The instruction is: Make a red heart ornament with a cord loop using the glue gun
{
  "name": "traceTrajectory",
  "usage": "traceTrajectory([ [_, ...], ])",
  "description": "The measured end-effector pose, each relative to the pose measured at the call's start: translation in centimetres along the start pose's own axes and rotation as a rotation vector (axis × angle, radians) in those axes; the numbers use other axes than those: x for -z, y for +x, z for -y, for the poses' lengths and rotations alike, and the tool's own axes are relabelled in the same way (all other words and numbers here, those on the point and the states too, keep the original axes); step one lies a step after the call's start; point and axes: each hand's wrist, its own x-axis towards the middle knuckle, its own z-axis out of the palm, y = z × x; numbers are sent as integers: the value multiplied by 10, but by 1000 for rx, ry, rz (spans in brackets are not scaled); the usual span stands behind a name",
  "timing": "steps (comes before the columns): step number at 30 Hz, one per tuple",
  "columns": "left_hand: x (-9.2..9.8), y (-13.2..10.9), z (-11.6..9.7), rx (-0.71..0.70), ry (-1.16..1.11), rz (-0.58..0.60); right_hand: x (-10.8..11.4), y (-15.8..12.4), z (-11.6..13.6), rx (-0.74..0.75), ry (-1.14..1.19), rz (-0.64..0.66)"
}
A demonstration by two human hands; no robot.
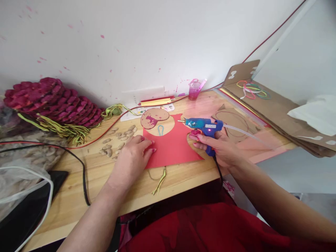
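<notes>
My right hand (212, 141) is wrapped around the handle of a blue hot glue gun (201, 124), whose nozzle points left over a red sheet of paper (173, 148). A clear glue stick (243, 131) trails from its back, and a small light glows on its side. Something magenta shows under the gun by my fingers; I cannot tell what it is. My left hand (135, 150) rests on the paper's left edge, thumb and fingers a little apart. Behind the paper lies a heart-shaped cardboard piece (160, 114) with magenta smears, beside a small blue loop (160, 130).
Loose peanuts (106, 150) lie left of the paper. A stack of magenta peanut-covered pieces (52, 101) leans at the wall. Cables (84, 175) cross the left side. A pink cup (194, 91) stands behind; a cardboard box (278, 105) holds coloured loops (252, 89) at right.
</notes>
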Motion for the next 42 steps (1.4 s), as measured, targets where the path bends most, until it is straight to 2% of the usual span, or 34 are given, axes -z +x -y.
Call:
traceTrajectory([
  [4, 4, 0, 5, 261, -174, -95, 0, 2, 0, 52, -21, 21],
  [7, 8, 1, 9, 461, -301, -66, -3, -4, 4, 2, -75, 57],
  [9, 8, 1, 10, 518, -378, -36, -4, -6, 5, -42, -126, 47],
  [14, 4, 0, 9, 524, -445, -41, -2, -3, 1, -66, -185, 27],
  [19, 4, 0, 7, 521, -398, -22, 1, 0, -3, -21, -176, 69],
  [31, 2, -3, 5, 472, -391, -25, -1, -1, 2, -12, -177, 64],
  [37, 0, -9, 2, 430, -434, -74, -3, -2, 2, -8, -122, 49],
  [42, 1, -9, 1, 483, -549, -117, -4, -3, 1, -32, -147, 26],
])
